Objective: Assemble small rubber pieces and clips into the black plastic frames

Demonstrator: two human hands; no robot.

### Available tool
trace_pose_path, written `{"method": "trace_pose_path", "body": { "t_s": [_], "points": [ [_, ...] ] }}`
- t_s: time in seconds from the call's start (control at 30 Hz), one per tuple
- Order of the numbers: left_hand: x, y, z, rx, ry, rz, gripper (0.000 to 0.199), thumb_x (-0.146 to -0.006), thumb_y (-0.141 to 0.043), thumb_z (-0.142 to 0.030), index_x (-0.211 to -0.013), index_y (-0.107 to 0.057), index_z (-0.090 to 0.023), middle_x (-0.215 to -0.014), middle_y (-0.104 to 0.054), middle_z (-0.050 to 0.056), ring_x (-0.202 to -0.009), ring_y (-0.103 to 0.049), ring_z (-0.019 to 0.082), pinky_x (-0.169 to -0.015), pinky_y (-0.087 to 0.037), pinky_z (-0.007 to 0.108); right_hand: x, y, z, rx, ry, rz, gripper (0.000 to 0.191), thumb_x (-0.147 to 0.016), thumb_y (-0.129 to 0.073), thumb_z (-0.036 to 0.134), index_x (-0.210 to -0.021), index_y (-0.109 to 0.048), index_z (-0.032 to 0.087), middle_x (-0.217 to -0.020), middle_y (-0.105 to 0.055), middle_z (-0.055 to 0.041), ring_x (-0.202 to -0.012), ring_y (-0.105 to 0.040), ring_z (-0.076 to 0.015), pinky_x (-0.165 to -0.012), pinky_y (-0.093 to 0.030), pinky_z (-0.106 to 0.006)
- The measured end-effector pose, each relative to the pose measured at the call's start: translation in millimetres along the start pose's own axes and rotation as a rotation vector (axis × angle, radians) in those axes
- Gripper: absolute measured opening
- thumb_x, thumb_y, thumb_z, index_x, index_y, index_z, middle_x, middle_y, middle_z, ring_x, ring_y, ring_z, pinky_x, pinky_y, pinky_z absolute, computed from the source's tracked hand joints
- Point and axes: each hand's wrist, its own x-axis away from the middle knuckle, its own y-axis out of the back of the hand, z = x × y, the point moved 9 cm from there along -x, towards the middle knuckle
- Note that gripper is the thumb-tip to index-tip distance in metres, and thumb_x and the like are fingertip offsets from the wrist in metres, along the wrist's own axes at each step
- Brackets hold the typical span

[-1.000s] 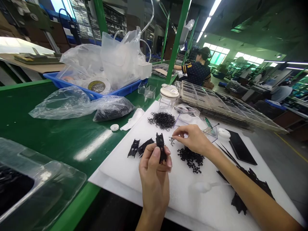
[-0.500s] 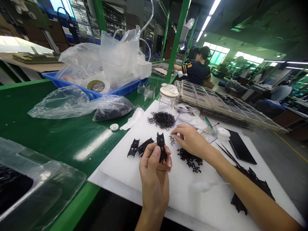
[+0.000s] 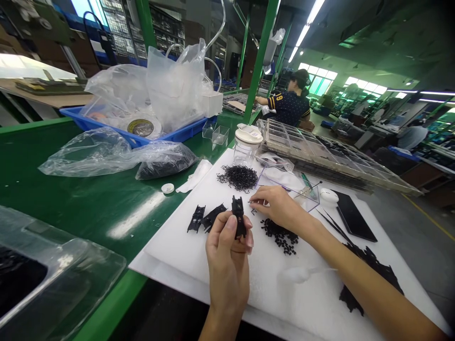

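Observation:
My left hand (image 3: pixel 227 241) is closed around a black plastic part (image 3: pixel 238 215) with notched ends, held upright above the white board (image 3: pixel 185 265). To its right, my right hand (image 3: pixel 277 206) has thumb and forefinger pinched on a small bent black piece (image 3: pixel 250 202). Another such piece (image 3: pixel 253 211) lies just under those fingertips. Beyond the hands sits a heap of thin bent black pieces (image 3: pixel 237 177). Small black knobby pieces (image 3: pixel 280 236) are spread beneath my right wrist. Two more black plastic parts (image 3: pixel 196 219) rest left of my left hand.
Behind the heap stands a lidded clear jar (image 3: pixel 247 142). A clear box (image 3: pixel 287 184), tweezers (image 3: pixel 334 225), a black phone-like slab (image 3: pixel 355 215) and more black parts (image 3: pixel 373 270) lie rightward. A blue tray (image 3: pixel 177 137) of bags is at left; a co-worker (image 3: pixel 287 104) sits beyond.
My right hand's fingertips have closed on one of the loose bent pieces and lifted it slightly. My left hand keeps the black part in nearly the same place.

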Motion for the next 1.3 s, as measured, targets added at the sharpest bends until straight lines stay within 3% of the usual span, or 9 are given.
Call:
{"method": "trace_pose_path", "body": {
  "t_s": [0.23, 0.43, 0.63, 0.87, 1.13, 1.3],
  "points": [
    [-0.1, 0.0, -0.2, -0.013, -0.004, -0.010, 0.023, -0.085, -0.079, -0.034, -0.081, -0.064, -0.017, -0.076, -0.066, 0.002, -0.055, -0.050, 0.007, -0.053, -0.041, 0.018, -2.1, 3.7, -2.2, -0.042, -0.040, -0.051, 0.010, -0.092, -0.071, 0.013, -0.088, -0.080, 0.016, -0.088, -0.078, -0.0056, -0.076, -0.070, -0.0170, -0.073, -0.054, -0.028],
    [-0.2, 1.0, 0.4, -0.020, -0.003, -0.005, 0.023, -0.085, -0.080, -0.034, -0.081, -0.064, -0.017, -0.075, -0.066, 0.002, -0.055, -0.050, 0.007, -0.053, -0.041, 0.018, 2.5, 23.7, -7.3, 0.002, -0.079, -0.139, 0.018, -0.099, -0.062, 0.016, -0.100, -0.080, 0.017, -0.097, -0.080, -0.0072, -0.084, -0.072, -0.0186, -0.078, -0.055, -0.030],
    [0.3, 0.9, -0.4, -0.027, -0.008, -0.008, 0.023, -0.086, -0.078, -0.034, -0.080, -0.064, -0.017, -0.076, -0.066, 0.002, -0.056, -0.049, 0.007, -0.053, -0.041, 0.018, 9.0, 15.8, -11.6, 0.145, -0.037, -0.001, 0.023, -0.092, -0.064, 0.004, -0.085, -0.080, 0.019, -0.094, -0.076, -0.0088, -0.083, -0.070, -0.0222, -0.078, -0.051, -0.033],
    [0.9, 1.1, -0.5, -0.034, -0.012, -0.012, 0.024, -0.084, -0.080, -0.034, -0.081, -0.064, -0.017, -0.076, -0.066, 0.002, -0.055, -0.049, 0.007, -0.052, -0.041, 0.018, 13.3, 9.2, -11.0, 0.194, -0.030, 0.078, 0.033, -0.088, -0.064, -0.002, -0.109, -0.077, 0.020, -0.108, -0.075, -0.0079, -0.097, -0.071, -0.0233, -0.085, -0.054, -0.033],
    [0.6, 0.7, 0.1, -0.060, -0.006, 0.008, 0.025, -0.083, -0.081, -0.038, -0.089, -0.069, -0.017, -0.080, -0.070, 0.004, -0.061, -0.056, 0.010, -0.058, -0.045, 0.020, 20.1, 14.3, -23.5, 0.264, -0.157, 0.021, 0.013, -0.093, -0.069, 0.017, -0.103, -0.077, 0.014, -0.099, -0.075, -0.0105, -0.074, -0.067, -0.0219, -0.070, -0.050, -0.036],
    [1.4, -0.3, 1.6, -0.060, 0.005, 0.038, 0.022, -0.088, -0.078, -0.036, -0.091, -0.068, -0.016, -0.082, -0.071, 0.004, -0.062, -0.057, 0.009, -0.059, -0.046, 0.020, 19.9, 12.0, -21.8, 0.258, -0.179, 0.009, 0.008, -0.092, -0.069, 0.017, -0.092, -0.077, 0.016, -0.093, -0.075, -0.0072, -0.070, -0.065, -0.0197, -0.069, -0.046, -0.034]
  ]
}}
